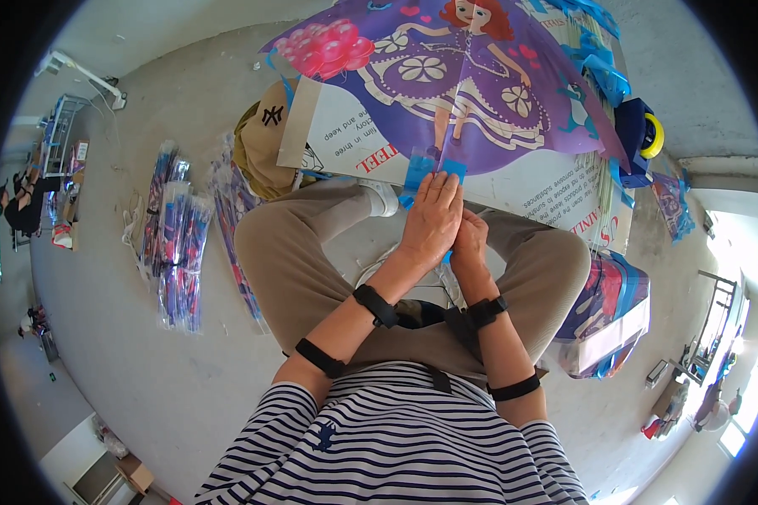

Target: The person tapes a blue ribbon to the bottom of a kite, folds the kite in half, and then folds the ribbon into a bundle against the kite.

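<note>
Grip of left hand [434,210] at centre of frame: fingers straight, close together, laid over blue strip [415,174]; hold on it impossible to tell. Grip of right hand [472,237]: fingers curled just beside, contents hidden. Upper centre: purple sheet [480,151] with printed figure, over white board [312,109] bearing red and black lettering. Upper left of centre: tan bag [265,139], black character.

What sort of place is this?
Probably a small workshop or packing room: bare grey floor, bundles of plastic-wrapped goods lying on it, and a purple printed sheet spread over a white board.
</note>
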`<state>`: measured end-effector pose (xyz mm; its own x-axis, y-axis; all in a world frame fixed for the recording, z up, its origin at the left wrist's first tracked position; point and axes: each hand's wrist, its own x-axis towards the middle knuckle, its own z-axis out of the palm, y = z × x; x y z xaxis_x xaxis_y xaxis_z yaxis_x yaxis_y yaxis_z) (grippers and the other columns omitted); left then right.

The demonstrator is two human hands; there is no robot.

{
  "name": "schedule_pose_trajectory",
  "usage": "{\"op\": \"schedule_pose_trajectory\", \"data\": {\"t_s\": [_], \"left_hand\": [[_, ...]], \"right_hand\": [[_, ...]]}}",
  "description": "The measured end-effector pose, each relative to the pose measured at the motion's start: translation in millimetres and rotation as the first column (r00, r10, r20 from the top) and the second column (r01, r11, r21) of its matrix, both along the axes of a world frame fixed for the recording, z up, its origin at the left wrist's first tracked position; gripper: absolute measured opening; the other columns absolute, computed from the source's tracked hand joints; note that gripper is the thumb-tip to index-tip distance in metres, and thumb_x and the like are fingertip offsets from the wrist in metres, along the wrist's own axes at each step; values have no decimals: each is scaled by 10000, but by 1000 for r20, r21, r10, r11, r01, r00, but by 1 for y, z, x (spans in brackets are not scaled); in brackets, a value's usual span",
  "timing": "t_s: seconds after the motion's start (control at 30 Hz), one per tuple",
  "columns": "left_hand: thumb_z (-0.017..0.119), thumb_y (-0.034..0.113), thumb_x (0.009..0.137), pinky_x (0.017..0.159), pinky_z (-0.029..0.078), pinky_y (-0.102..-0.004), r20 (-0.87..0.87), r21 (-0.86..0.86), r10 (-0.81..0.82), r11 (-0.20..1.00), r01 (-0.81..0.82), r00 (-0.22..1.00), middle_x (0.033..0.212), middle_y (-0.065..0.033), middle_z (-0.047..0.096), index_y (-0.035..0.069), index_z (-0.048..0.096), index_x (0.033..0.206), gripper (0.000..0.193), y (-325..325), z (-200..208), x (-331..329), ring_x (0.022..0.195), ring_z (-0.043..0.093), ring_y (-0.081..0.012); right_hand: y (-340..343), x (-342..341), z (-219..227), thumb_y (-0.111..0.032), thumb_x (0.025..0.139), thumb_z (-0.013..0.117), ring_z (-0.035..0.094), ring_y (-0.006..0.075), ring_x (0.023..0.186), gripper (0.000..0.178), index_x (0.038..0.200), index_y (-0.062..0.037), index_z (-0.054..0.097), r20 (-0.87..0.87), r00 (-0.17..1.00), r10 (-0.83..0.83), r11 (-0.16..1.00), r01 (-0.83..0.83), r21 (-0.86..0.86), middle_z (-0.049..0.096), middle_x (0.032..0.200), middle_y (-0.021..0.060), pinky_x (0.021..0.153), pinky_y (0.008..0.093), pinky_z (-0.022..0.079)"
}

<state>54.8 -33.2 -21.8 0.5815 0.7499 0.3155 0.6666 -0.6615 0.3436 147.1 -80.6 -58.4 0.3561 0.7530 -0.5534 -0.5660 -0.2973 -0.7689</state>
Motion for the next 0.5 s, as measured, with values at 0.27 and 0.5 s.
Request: {"op": "schedule_pose_trajectory", "data": {"t_s": [0.27,0.5], "left_hand": [[591,51,867,1183,346,-461,-8,4,1,1000,-1,1000,1366,-177,570,-70,622,1254,407,-2,-3,0,1334,509,-323],[599,51,858,1178,352,-461,-10,24,-10,1000,10,1000,1352,-178,574,-68,628,1241,402,-1,-4,2,1313,522,-321]], "right_hand": [[-7,-5,0,-44,918,597,652,128,808,221,1071,57,720,-28,1000,-15,1000,15,0,720,960,73,711,259,517],[-8,-4,-5,-43,915,589,651,129,829,234,1078,62,719,-22,1000,-10,1000,10,8,722,972,75,731,267,522]]}}
